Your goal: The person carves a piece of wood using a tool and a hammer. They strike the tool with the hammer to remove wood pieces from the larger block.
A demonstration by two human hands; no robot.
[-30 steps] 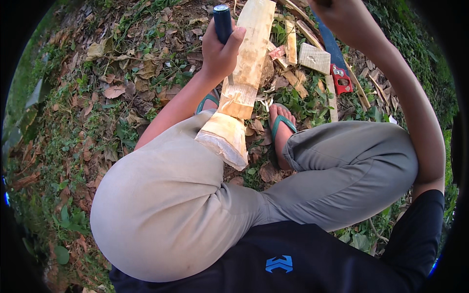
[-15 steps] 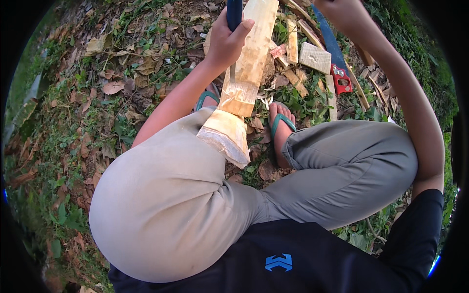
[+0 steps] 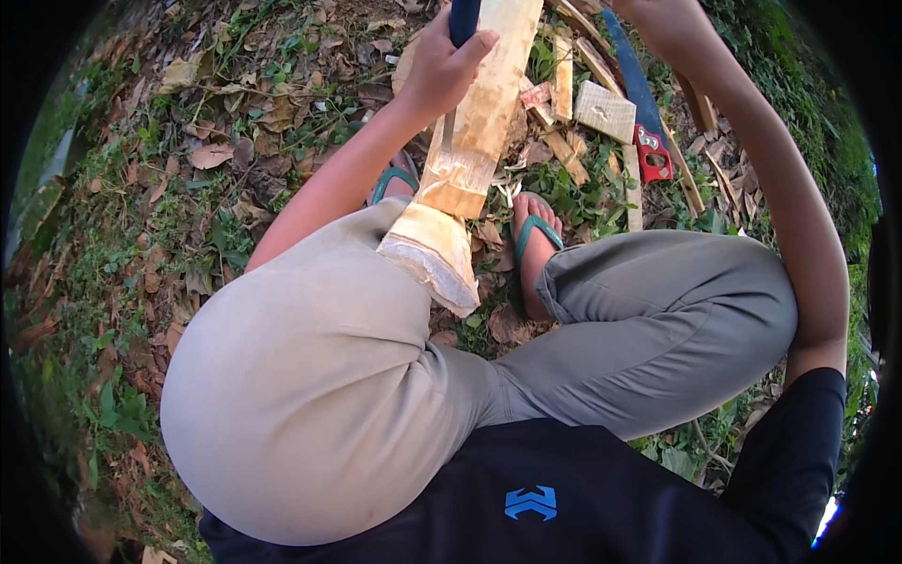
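My left hand (image 3: pixel 442 66) is closed around the dark blue handle of a chisel (image 3: pixel 464 21). Its narrow metal blade points down, and the tip meets the top of a pale timber piece (image 3: pixel 484 113), beside a rough, chipped cut. Below that cut the timber has a notched neck and a flared, rough end close to my left knee. Raised at the top edge, my right hand (image 3: pixel 662 23) is partly cut off by the frame. Its fingers look curled, but whatever they hold lies out of view.
A handsaw (image 3: pixel 655 150) with a red handle and blue blade lies right of the timber. Wood offcuts (image 3: pixel 606 111) and strips are scattered beside it. My sandalled foot (image 3: pixel 536 240) stands close to the timber, over dry leaves and grass.
The view has shifted slightly. My right hand sits a little differently at the top edge. The chisel is still held on the timber at the chipped cut.
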